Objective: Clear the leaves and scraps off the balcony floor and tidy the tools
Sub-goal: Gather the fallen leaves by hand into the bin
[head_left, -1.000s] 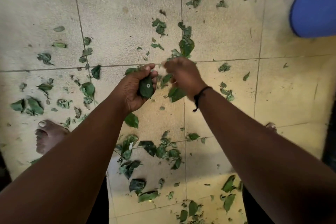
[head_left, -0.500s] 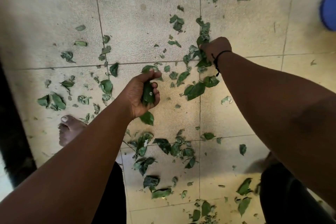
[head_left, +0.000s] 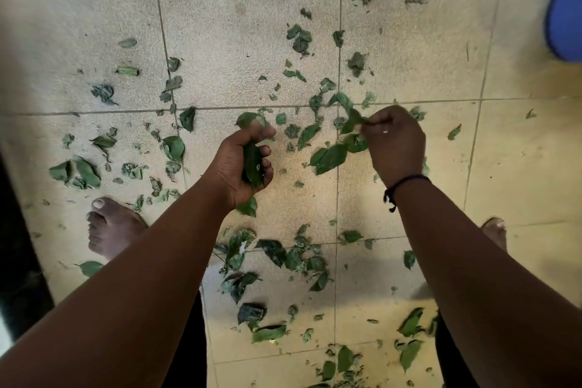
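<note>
Two handfuls on the go in the head view, which is the only view there is. Half a second ago the right hand (head_left: pixel 393 142) was stretched out to the upper middle of the frame, grabbing at a clump on the tile joint. Now it's pulled back toward centre right and has come away with a sprig of leaves (head_left: pixel 333 151) dangling from it. So that clump is off the floor, one more bit cleared, and my guess is it gets passed over to the other hand next.

Left hand (head_left: pixel 245 164) hasn't really moved, sitting mid frame with its fingers (head_left: pixel 266 164) curled round a bunch of leaves (head_left: pixel 253 164). One leaf pokes out above the thumb and another sticks out below the heel of the palm, so it's getting pretty full.

On the right, the fingertips are pinched narrow on the sprig's top end, near the tile joint. The bigger leaves hang down and to the left of the knuckles, into the gap between the two hands, not touching the left one.

Loads still left on the balcony floor (head_left: pixel 94 9): scattered leaves (head_left: pixel 277 255) in the lower middle, more at the left edge by a bare foot (head_left: pixel 110 230), more along the top. Something blue (head_left: pixel 567 16) sits at the upper right edge, too blurry to call. No tools visible, so this is early days I reckon.
</note>
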`<state>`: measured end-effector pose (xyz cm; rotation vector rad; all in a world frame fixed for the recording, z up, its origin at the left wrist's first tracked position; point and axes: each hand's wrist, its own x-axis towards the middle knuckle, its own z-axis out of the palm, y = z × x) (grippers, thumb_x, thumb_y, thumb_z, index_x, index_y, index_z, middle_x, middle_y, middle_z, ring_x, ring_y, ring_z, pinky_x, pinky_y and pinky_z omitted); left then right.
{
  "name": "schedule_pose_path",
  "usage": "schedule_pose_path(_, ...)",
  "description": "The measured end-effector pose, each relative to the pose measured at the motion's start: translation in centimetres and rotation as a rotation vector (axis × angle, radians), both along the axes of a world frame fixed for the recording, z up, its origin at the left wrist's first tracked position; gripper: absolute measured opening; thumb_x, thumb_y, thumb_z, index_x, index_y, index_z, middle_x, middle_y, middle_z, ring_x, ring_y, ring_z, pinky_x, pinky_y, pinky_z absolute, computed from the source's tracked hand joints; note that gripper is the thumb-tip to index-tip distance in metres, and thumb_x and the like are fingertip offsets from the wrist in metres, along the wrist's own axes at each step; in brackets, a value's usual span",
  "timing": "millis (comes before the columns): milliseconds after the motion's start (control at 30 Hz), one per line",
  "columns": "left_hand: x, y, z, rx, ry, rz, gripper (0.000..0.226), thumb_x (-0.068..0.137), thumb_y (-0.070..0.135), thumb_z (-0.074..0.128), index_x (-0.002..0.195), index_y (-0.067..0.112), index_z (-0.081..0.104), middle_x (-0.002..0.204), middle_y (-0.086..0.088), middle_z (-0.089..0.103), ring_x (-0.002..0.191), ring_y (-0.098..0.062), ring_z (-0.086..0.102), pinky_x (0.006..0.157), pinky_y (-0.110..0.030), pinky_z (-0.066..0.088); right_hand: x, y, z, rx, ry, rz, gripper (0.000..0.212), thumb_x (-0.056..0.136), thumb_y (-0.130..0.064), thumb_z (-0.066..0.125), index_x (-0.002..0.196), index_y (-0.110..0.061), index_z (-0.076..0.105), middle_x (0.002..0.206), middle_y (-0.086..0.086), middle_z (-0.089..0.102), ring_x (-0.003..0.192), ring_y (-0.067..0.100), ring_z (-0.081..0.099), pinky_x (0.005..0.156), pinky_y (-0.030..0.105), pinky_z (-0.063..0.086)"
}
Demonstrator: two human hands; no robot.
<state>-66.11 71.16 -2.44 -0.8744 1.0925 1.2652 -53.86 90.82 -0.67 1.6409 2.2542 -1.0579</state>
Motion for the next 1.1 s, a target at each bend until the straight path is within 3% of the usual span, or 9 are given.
schedule_pose_path(167, 1.3, -0.8, 0.0, 0.033, -0.018, 0.013, 0.032, 0.091, 0.046, 0.057, 0.094, 0.015, 0.066, 0.079, -0.002, 0.062, 0.060, -0.015, 0.057, 0.053, -0.022, 0.048, -2.5, -7.0, 2.1, -0.720, 0.073, 0.077, 0.009, 0.082, -0.017, 0.075, 0.081, -0.016, 0.066, 0.077, -0.001, 0.067, 0.053, 0.003, 0.058, 0.050, 0.015, 0.047)
schedule_pose_path(333, 1.0, -2.0, 0.6, 0.101, -0.057, 0.091, 0.041, 0.084, 0.051, 0.060, 0.095, 0.012, 0.068, 0.076, -0.004, 0.067, 0.067, -0.019, 0.065, 0.062, -0.026, 0.054, -4.7, -11.8, 0.5, -0.486, -0.066, 0.403, 0.025, 0.082, -0.036, 0.072, 0.066, -0.024, 0.056, 0.061, -0.008, 0.057, 0.061, 0.011, 0.056, 0.055, 0.027, 0.039)
schedule_pose_path(433, 0.6, -3.1, 0.7, 0.101, -0.028, 0.109, 0.025, 0.092, 0.030, 0.057, 0.103, 0.009, 0.066, 0.072, -0.004, 0.067, 0.057, -0.015, 0.064, 0.053, -0.025, 0.054, -6.5, -12.2, -0.2, -0.365, -0.187, 0.603, 0.026, 0.081, -0.051, 0.066, 0.075, -0.028, 0.055, 0.060, -0.010, 0.049, 0.062, 0.011, 0.053, 0.052, 0.026, 0.030)
schedule_pose_path(567, -1.0, -4.8, 0.4, 0.032, -0.069, 0.146, 0.021, 0.095, 0.006, 0.046, 0.105, 0.013, 0.063, 0.077, -0.004, 0.068, 0.056, -0.013, 0.063, 0.051, -0.020, 0.053, -9.6, -10.7, -1.0, -0.541, -0.165, 0.777, 0.036, 0.079, -0.045, 0.073, 0.070, -0.016, 0.056, 0.067, -0.003, 0.053, 0.059, 0.015, 0.047, 0.055, 0.025, 0.031)
schedule_pose_path(633, -2.2, -5.7, 0.0, -0.006, -0.070, 0.139, 0.018, 0.096, 0.011, 0.047, 0.097, 0.017, 0.063, 0.076, 0.000, 0.065, 0.056, -0.012, 0.060, 0.047, -0.017, 0.047, -10.7, -9.9, -2.2, -0.650, -0.060, 0.616, 0.023, 0.081, -0.030, 0.074, 0.078, -0.012, 0.059, 0.070, -0.002, 0.053, 0.061, 0.013, 0.048, 0.061, 0.026, 0.036)
schedule_pose_path(700, -3.1, -6.7, -0.3, -0.019, -0.068, 0.106, 0.013, 0.095, 0.022, 0.052, 0.092, 0.020, 0.064, 0.074, 0.004, 0.065, 0.058, -0.011, 0.058, 0.050, -0.017, 0.045, -11.8, -9.1, -3.9, -0.506, 0.019, 0.530, 0.012, 0.084, -0.023, 0.067, 0.088, -0.017, 0.057, 0.078, -0.005, 0.053, 0.068, 0.012, 0.051, 0.066, 0.027, 0.039)
schedule_pose_path(833, -4.1, -7.8, -0.5, -0.001, -0.070, 0.130, 0.030, 0.089, 0.044, 0.058, 0.080, 0.017, 0.067, 0.072, 0.002, 0.063, 0.061, -0.013, 0.057, 0.056, -0.020, 0.046, -12.9, -8.2, -7.1, -0.062, -0.126, 0.970, 0.038, 0.084, -0.032, 0.062, 0.121, -0.028, 0.055, 0.116, 0.007, 0.050, 0.106, 0.029, 0.049, 0.085, 0.036, 0.042)
schedule_pose_path(967, -4.0, -8.0, -0.5, 0.003, -0.067, 0.161, 0.046, 0.087, 0.054, 0.057, 0.070, 0.013, 0.069, 0.074, -0.001, 0.063, 0.063, -0.016, 0.056, 0.059, -0.022, 0.046, -13.0, -8.0, -7.4, 0.059, -0.168, 1.116, 0.018, 0.086, -0.033, 0.062, 0.103, -0.026, 0.065, 0.115, 0.005, 0.053, 0.113, 0.031, 0.043, 0.087, 0.036, 0.035)
schedule_pose_path(1100, -3.1, -7.2, -0.8, -0.045, -0.053, 0.175, 0.046, 0.088, 0.055, 0.056, 0.072, 0.014, 0.068, 0.075, -0.001, 0.063, 0.064, -0.016, 0.058, 0.063, -0.023, 0.047, -11.5, -6.3, -6.8, -0.172, -0.111, 0.846, 0.010, 0.080, -0.039, 0.070, 0.081, -0.033, 0.062, 0.102, -0.002, 0.055, 0.106, 0.024, 0.046, 0.086, 0.032, 0.036)
